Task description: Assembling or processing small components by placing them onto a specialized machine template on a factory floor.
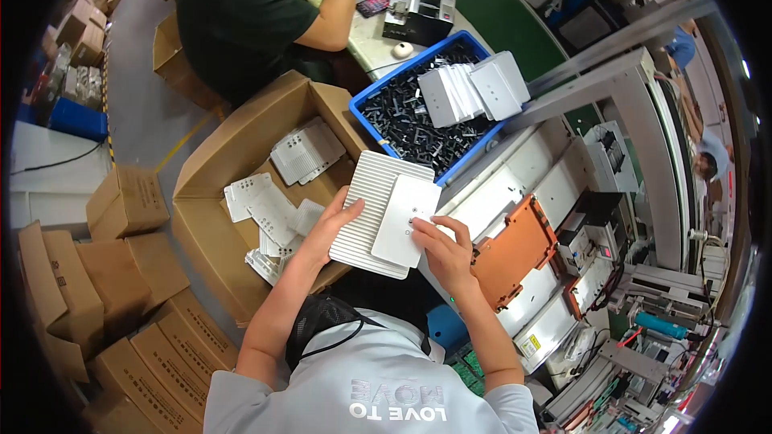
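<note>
A white ribbed panel is held tilted in front of me, over the near corner of a cardboard box. My left hand grips its left edge, thumb on the ribs. On the panel's right side lies a smaller smooth white plate with a few small holes; whether the two are joined I cannot tell. My right hand has its bent fingertips together at those holes, and anything tiny between them is hidden. The open cardboard box contains ribbed white panels and pale perforated parts.
Ahead, a blue bin holds many small black parts, with white plates stacked on top. An orange fixture lies on the workbench at right, near a metal frame. Cartons stand at left. Another person sits beyond the box.
</note>
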{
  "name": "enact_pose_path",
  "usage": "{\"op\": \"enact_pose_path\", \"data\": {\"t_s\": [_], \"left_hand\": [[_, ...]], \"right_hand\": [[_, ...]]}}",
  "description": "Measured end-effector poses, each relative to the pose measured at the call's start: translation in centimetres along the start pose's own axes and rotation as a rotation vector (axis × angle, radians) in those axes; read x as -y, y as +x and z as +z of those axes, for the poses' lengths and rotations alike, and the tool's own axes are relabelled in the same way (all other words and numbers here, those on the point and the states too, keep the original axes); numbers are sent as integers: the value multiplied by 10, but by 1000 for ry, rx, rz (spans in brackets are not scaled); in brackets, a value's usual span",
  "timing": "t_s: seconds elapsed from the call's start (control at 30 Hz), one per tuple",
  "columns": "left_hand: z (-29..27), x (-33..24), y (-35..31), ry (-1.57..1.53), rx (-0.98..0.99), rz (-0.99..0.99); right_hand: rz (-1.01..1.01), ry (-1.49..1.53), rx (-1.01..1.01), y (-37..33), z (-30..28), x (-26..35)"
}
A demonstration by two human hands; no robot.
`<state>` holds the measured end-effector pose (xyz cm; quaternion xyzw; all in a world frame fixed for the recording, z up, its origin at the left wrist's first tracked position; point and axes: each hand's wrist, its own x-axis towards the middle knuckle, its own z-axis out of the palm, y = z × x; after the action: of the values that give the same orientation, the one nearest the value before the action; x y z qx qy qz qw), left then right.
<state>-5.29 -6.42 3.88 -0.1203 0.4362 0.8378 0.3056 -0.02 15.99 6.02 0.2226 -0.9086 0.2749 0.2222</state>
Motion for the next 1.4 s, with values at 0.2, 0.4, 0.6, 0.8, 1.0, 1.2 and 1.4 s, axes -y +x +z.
{"op": "enact_pose_path", "data": {"t_s": [0.2,0.4,0.6,0.8,1.0,1.2,1.4], "left_hand": [[32,6,-5,65,63,23],[70,15,-20,393,160,223],[124,13,-38,1127,611,723],[163,32,-23,1498,993,948],[187,94,32,1585,1041,960],[206,129,35,1481,947,803],[200,149,32,1658,776,890]], "right_hand": [[65,0,88,-20,-32,1],[337,89,53,-40,-73,24],[1315,1174,-528,-67,-121,37],[1350,1499,-555,-119,-163,12],[1264,815,-569,-162,-162,-1],[1215,836,-755,-155,-137,-18],[1224,375,-481,-176,-122,-48]]}}
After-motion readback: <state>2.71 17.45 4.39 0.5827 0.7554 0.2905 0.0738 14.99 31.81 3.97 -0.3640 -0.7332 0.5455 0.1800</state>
